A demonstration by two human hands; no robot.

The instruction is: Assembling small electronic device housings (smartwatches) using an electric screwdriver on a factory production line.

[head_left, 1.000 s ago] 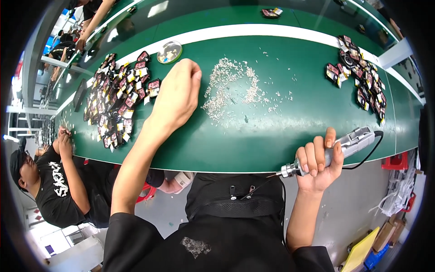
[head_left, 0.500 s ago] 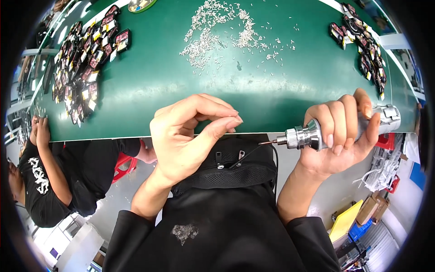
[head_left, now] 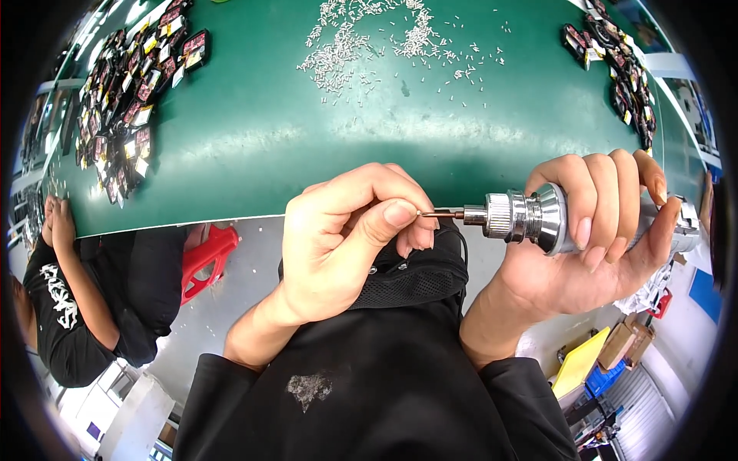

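Note:
My right hand (head_left: 592,230) is wrapped round a silver electric screwdriver (head_left: 530,219), held level with its thin bit pointing left. My left hand (head_left: 338,238) is closed in a pinch, thumb against forefinger, right at the tip of the bit. Whatever lies between those fingertips is too small and too covered to name. Both hands are in the air by the near edge of the green table (head_left: 231,169). Many small silvery pins or screws (head_left: 338,61) lie scattered on the far middle of the table.
Black parts with pale labels are heaped at the left (head_left: 127,100), and a smaller heap of black parts (head_left: 623,77) lies at the far right. A co-worker in black (head_left: 92,300) sits at the left by a red stool (head_left: 207,261). A black bag (head_left: 407,284) is below my hands.
My right hand has raised the screwdriver slightly and my left hand has moved right, so the bit now meets the left fingertips. Before, a gap separated them. The view has shifted a little.

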